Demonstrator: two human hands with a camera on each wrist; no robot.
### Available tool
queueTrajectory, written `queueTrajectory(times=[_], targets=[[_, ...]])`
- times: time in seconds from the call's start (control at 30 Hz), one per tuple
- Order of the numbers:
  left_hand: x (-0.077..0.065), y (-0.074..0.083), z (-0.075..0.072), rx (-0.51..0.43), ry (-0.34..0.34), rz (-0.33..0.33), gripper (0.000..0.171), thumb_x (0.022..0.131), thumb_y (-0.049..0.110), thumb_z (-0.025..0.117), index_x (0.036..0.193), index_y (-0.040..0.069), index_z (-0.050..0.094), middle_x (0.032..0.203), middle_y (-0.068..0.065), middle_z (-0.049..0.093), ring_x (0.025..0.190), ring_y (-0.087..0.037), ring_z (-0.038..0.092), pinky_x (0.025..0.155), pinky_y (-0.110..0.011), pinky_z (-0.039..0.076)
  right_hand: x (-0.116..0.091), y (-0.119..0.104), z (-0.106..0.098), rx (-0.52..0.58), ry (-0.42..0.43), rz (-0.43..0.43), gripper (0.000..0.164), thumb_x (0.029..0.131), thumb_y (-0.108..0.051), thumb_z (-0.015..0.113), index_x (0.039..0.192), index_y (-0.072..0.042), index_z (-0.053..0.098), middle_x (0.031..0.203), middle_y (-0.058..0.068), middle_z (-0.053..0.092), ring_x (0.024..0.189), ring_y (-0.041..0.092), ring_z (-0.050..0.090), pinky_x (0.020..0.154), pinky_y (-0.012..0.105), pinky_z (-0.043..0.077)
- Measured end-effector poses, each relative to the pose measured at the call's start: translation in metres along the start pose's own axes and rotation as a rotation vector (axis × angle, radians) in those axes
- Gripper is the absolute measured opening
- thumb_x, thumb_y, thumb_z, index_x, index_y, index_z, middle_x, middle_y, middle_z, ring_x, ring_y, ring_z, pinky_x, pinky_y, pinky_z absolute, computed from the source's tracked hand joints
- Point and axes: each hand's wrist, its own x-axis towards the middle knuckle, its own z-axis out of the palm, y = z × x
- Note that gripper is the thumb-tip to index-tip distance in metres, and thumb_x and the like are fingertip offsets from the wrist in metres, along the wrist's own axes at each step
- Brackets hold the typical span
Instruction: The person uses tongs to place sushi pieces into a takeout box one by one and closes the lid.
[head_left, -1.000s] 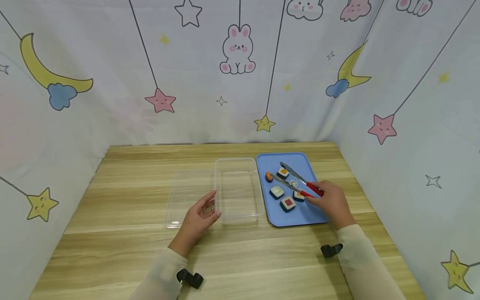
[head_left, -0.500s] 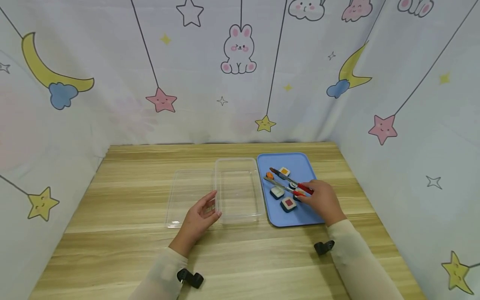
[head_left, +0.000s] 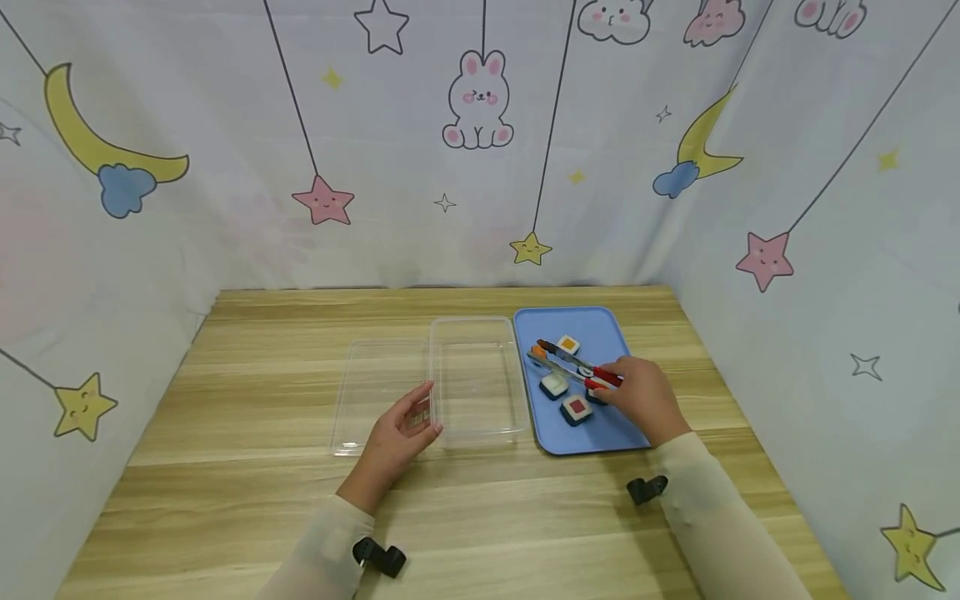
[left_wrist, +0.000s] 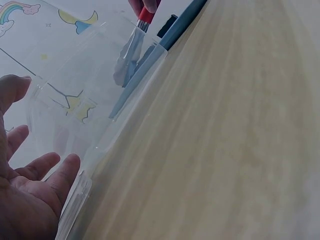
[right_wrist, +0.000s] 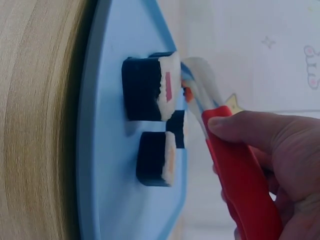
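My right hand [head_left: 647, 398] grips the red handles of a pair of metal tongs [head_left: 564, 357] above the blue tray. The tips reach the small orange-topped sushi piece [head_left: 539, 352] at the tray's left side; whether they squeeze it is hard to tell. Red handles [right_wrist: 240, 175] lie under the thumb in the right wrist view. Several sushi pieces surround the tongs, among them a red-centred one [head_left: 576, 409] and a pale one [head_left: 553, 384]. My left hand [head_left: 396, 435] rests with relaxed, spread fingers at the left wall of a clear plastic container [head_left: 480, 435].
A clear flat lid [head_left: 367, 392] lies on the wooden table [head_left: 247, 467], left of the container. The blue tray [head_left: 592, 442] stands close to the container's right side. A printed cloth [head_left: 405, 167] hangs behind and at both sides.
My right hand has moved left with the tongs, and the tips have drawn closer together around the orange-topped sushi piece. My left hand has stayed in place.
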Motion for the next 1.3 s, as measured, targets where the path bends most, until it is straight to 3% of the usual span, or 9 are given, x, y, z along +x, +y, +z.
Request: queueTrajectory(times=[0.27, 0.7, 1.13, 1.3], targets=[[-0.001, 0.001, 0.001, -0.007, -0.003, -0.006, 0.072, 0.093, 0.001, 0.076, 0.157, 0.003, 0.043, 0.160, -0.020, 0.042, 0.145, -0.038, 0.044, 0.112, -0.046, 0.047, -0.002, 0.002, 0.002, 0.026, 0.014, -0.017, 0.042, 0.081, -0.024, 0.091, 0.115, -0.001, 0.079, 0.100, 0.012, 0.075, 0.080, 0.024, 0.063, 0.067, 0.040, 0.053], [0.001, 0.000, 0.000, -0.001, -0.005, -0.001, 0.071, 0.093, 0.003, 0.077, 0.156, 0.003, 0.043, 0.160, -0.019, 0.043, 0.145, -0.038, 0.045, 0.112, -0.046, 0.048, -0.005, 0.005, 0.003, 0.090, 0.025, 0.011, 0.043, 0.084, -0.024, 0.089, 0.119, -0.002, 0.078, 0.105, 0.015, 0.075, 0.087, 0.027, 0.065, 0.072, 0.043, 0.057], [0.000, 0.002, 0.001, 0.010, -0.001, 0.015, 0.071, 0.093, 0.000, 0.076, 0.156, 0.000, 0.043, 0.160, -0.022, 0.042, 0.144, -0.040, 0.045, 0.110, -0.047, 0.049, -0.005, -0.003, -0.008, 0.155, 0.111, -0.020, 0.039, 0.082, -0.019, 0.090, 0.115, -0.001, 0.079, 0.101, 0.015, 0.076, 0.083, 0.028, 0.066, 0.069, 0.042, 0.057], [0.000, 0.002, 0.000, 0.010, 0.001, 0.013, 0.071, 0.093, 0.001, 0.076, 0.156, 0.002, 0.044, 0.159, -0.021, 0.043, 0.144, -0.039, 0.045, 0.110, -0.044, 0.049, -0.003, -0.009, -0.016, 0.161, 0.108, -0.003, 0.038, 0.085, -0.020, 0.088, 0.118, -0.003, 0.079, 0.103, 0.015, 0.075, 0.083, 0.029, 0.065, 0.069, 0.042, 0.057]])
